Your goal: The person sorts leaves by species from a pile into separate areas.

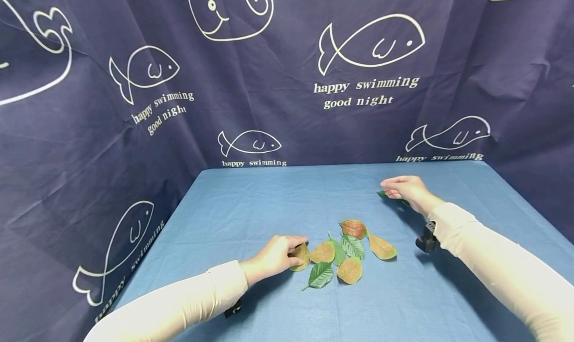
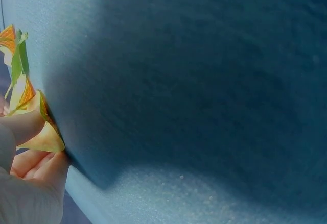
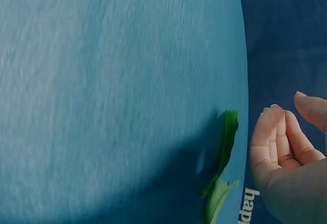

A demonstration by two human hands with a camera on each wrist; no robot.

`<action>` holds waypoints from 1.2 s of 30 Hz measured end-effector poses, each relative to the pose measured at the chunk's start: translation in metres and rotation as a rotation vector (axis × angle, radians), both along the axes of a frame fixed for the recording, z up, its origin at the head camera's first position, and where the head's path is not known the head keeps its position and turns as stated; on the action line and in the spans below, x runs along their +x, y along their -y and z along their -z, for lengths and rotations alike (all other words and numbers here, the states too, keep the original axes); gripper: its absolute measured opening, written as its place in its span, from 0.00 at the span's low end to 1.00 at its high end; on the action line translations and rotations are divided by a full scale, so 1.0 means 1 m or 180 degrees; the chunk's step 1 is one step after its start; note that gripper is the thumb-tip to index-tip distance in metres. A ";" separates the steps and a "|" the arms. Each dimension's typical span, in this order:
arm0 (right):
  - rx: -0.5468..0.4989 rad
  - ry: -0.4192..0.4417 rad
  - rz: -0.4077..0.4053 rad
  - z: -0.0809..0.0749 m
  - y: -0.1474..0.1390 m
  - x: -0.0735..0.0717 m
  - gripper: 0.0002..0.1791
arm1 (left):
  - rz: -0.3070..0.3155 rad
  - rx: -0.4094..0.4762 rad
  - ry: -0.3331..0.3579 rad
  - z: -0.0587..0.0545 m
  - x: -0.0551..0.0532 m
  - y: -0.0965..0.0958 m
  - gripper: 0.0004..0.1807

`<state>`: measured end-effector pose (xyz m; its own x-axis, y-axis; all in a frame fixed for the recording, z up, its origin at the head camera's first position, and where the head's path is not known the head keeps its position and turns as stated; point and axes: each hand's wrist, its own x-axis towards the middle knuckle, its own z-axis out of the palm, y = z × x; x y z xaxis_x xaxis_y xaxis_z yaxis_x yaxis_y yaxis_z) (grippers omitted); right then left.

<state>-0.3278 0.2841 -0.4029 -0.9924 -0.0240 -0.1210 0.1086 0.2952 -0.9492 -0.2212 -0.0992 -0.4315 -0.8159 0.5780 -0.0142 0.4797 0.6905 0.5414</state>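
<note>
My left hand (image 1: 274, 256) is at the left end of a group of leaves. Its thumb and fingers pinch a yellow leaf (image 1: 302, 258), which shows between them in the left wrist view (image 2: 48, 138). My right hand (image 1: 411, 192) hovers over the far right part of the table, above green leaves. In the right wrist view its fingers (image 3: 269, 137) are loosely bent, the thumb stands apart, and nothing lies between them. Below that hand are a narrow green leaf (image 3: 228, 140) and another green leaf (image 3: 217, 199), both apart from the fingers.
Beside the left hand lie an orange-yellow leaf (image 1: 323, 252), a toothed green leaf (image 1: 320, 276), a reddish leaf (image 1: 354, 229), a long yellow leaf (image 1: 382, 247) and several others. Blue cloth covers the table (image 1: 269, 202). Dark curtains (image 1: 296, 107) printed with fish stand behind and left.
</note>
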 end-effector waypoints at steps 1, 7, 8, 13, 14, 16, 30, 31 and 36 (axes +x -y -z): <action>-0.0036 -0.0008 -0.0035 0.000 0.002 0.000 0.31 | -0.0002 -0.0004 -0.0006 0.000 0.000 0.000 0.30; -0.0226 -0.0040 -0.0202 -0.003 0.012 0.003 0.30 | -0.0019 0.0009 -0.0027 0.002 -0.001 0.001 0.30; -0.0247 -0.0026 -0.0215 -0.003 0.013 0.003 0.29 | -0.0018 0.0019 -0.0025 0.002 -0.001 0.001 0.30; -0.0304 0.0065 -0.0244 -0.004 0.018 0.007 0.28 | 0.0068 0.0032 -0.0154 0.002 0.001 0.002 0.29; -0.0318 0.0076 -0.0244 -0.004 0.018 0.008 0.28 | 0.0082 0.0039 -0.0165 0.001 0.002 0.002 0.29; -0.0343 0.0088 -0.0264 -0.004 0.019 0.008 0.28 | 0.0108 0.0043 -0.0193 0.000 0.002 0.002 0.29; -0.0432 0.0156 -0.0400 -0.009 0.024 0.015 0.30 | 0.0006 0.0048 -0.0079 -0.002 0.001 0.000 0.29; -0.0428 0.0150 -0.0412 -0.010 0.025 0.016 0.30 | 0.0005 0.0052 -0.0072 -0.002 0.002 0.000 0.29; -0.0419 0.0134 -0.0479 -0.011 0.028 0.020 0.30 | 0.0003 0.0040 -0.0068 -0.001 0.001 -0.001 0.29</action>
<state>-0.3074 0.2557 -0.3915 -0.9705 -0.1902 -0.1482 0.1130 0.1846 -0.9763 -0.2199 -0.0987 -0.4304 -0.8154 0.5788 0.0103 0.4918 0.6833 0.5397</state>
